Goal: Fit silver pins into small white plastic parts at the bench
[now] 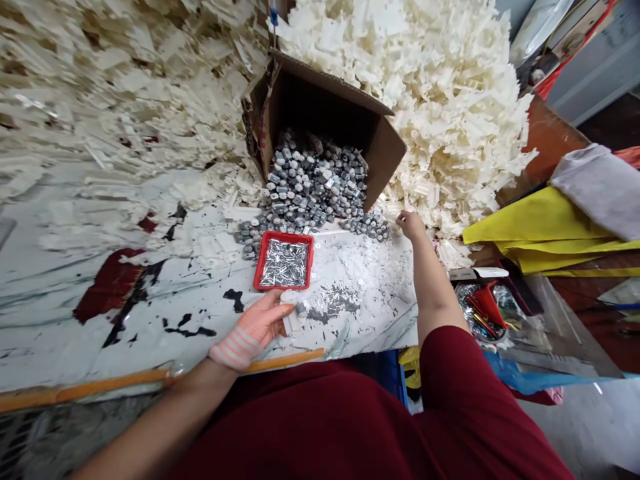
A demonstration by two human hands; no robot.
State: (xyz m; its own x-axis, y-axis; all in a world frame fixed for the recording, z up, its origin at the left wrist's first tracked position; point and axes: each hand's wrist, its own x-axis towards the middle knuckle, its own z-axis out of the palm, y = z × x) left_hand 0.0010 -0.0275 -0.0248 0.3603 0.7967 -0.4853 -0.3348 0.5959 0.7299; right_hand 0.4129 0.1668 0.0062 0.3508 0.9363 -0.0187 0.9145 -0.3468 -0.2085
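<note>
My left hand, wrapped in a pink striped band, rests on the worn white tabletop and pinches a small white plastic piece with a grey part on it. Just beyond it stands a red tray of small shiny metal pins. My right hand reaches far forward to the edge of a spill of grey metal parts and the white plastic heap; its fingers are curled and mostly hidden.
A tipped cardboard box spills the grey parts. Heaps of white plastic pieces cover the back and left. Loose pins lie right of my left hand. Yellow cloth and a bin of odds sit at right.
</note>
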